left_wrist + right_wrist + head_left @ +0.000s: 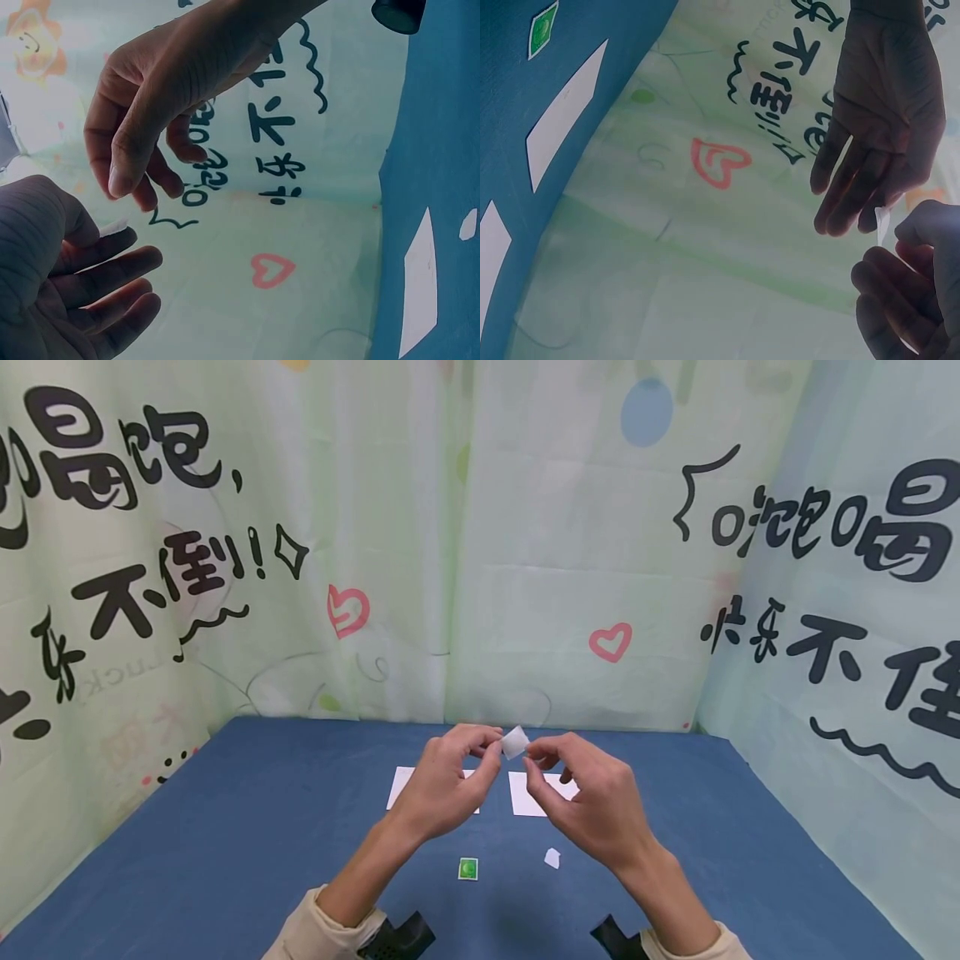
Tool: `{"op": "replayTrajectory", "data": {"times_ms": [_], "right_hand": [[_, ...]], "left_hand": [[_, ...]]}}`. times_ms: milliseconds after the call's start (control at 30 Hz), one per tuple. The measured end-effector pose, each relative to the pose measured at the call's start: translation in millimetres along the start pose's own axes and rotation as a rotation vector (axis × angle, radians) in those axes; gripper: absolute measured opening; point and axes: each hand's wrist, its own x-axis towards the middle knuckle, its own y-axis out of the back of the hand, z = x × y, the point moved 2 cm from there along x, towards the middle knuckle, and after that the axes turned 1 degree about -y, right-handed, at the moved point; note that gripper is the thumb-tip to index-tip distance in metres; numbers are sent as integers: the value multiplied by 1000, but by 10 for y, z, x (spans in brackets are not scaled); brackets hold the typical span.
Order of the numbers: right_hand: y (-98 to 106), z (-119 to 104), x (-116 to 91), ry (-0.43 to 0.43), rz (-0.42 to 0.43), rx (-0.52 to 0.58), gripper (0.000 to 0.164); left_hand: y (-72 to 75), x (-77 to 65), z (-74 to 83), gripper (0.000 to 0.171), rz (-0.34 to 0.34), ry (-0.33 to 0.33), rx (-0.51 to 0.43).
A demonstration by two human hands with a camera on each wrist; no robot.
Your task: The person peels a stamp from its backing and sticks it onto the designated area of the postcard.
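Observation:
In the head view, my left hand (448, 781) pinches a small white square of what looks like paper (514, 742) between thumb and index finger, raised above the table. The left wrist view shows the same white piece (114, 227) edge-on at the left thumb. My right hand (588, 793) hovers close by on the right, its fingers loosely bent. In the left wrist view the right fingertips (120, 184) stand apart from the piece. A small green picture card with a white border (468, 869) and an irregular white scrap (552, 858) lie on the table nearer to me.
Two white rectangular sheets (527, 797) lie side by side on the blue table (262, 827), partly behind the hands. Printed pale green curtains (390, 552) surround the table at the back and sides. Black straps (405, 937) sit at both wrists.

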Motion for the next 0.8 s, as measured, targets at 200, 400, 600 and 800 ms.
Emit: {"op": "replayTrajectory", "data": {"times_ms": [200, 400, 600, 800], "right_hand": [[-8, -5, -4, 6, -12, 2, 31], [-13, -9, -5, 8, -19, 6, 33], [-15, -14, -6, 14, -23, 4, 33], [-25, -17, -5, 27, -30, 6, 34]], "left_hand": [[-7, -5, 0, 24, -2, -4, 4], [-8, -7, 11, 24, -4, -3, 4], [-7, -11, 18, 24, -5, 7, -6], [-6, -17, 23, 23, -4, 10, -14]]}}
